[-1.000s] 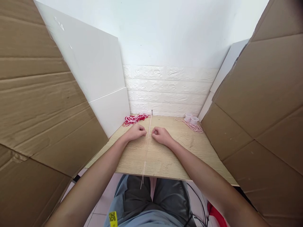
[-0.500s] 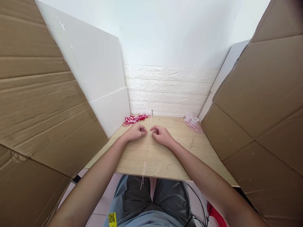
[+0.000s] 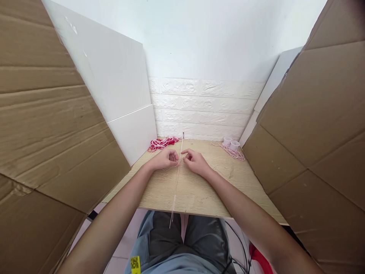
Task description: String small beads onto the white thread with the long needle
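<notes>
A pale cord (image 3: 177, 182) runs taut along the wooden table from a small dark hook (image 3: 183, 134) at the wall. Tape seems to hold it near the front edge, where loose ends hang over. Close on the cord's left, my left hand (image 3: 168, 159) is closed in a pinch, and a thin pale thread (image 3: 171, 167) loops below its fingers. On the other side my right hand (image 3: 194, 160) has its fingers curled in, with the index fingertip at the cord. Whatever the right fingers grip is too small to make out.
Red and pink-white cords (image 3: 162, 144) lie bundled at the back left of the table (image 3: 205, 198). At the back right are two small clear cups (image 3: 234, 145) beside pink-white cord (image 3: 232, 153). Cardboard panels (image 3: 310, 152) flank both sides.
My left hand has shifted slightly right, toward the cord, and its fingers have turned a little. A thread loop now shows below it. My right hand has hardly moved.
</notes>
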A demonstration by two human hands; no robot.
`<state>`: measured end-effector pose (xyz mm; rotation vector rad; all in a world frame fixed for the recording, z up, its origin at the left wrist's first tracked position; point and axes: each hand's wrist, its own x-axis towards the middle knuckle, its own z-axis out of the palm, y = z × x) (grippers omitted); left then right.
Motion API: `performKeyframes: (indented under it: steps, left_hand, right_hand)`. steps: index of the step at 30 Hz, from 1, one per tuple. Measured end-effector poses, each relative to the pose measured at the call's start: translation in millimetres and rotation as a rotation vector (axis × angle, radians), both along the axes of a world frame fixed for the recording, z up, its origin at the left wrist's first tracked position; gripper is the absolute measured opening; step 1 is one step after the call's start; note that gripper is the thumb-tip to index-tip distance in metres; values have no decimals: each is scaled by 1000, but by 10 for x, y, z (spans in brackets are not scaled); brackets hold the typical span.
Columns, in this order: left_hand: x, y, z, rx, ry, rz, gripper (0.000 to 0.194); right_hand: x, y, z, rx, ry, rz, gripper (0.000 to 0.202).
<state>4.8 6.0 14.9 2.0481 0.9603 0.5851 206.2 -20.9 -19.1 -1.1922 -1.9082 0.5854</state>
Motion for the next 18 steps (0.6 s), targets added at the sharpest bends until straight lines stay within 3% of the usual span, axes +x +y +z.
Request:
performKeyframes:
  steps: [4, 9, 14, 18]
  left_hand:
    - [56, -41, -5, 108, -22, 39, 23]
    - [106, -28, -43, 169, -125, 99, 32]
    - [143, -36, -43, 144, -108, 157, 40]
    - [165, -55, -9, 108, -138, 126, 45]
  right_hand:
    - [-31, -80, 80, -23, 55, 109, 33]
    - [-37, -154, 160, -4, 77, 183, 56]
    - [-58, -173, 154, -3, 96, 237, 66]
    - [-91, -179, 144, -6, 154, 265, 61]
